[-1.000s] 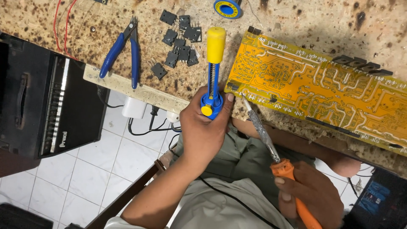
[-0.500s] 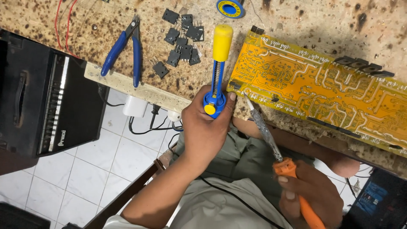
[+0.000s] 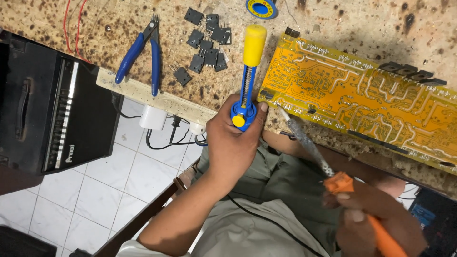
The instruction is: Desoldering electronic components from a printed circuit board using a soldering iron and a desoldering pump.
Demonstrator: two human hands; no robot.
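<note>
left hand clamped on desoldering pump; right hand gripping soldering iron.

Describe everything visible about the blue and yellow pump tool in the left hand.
The pump tool is a desoldering sucker: blue plastic body, exposed metal spring along its shaft, large yellow plunger cap at the far end, a small yellow button near the grip. The left hand wraps its lower end. It stands over the speckled bench, beside the yellow circuit board's corner.
</note>
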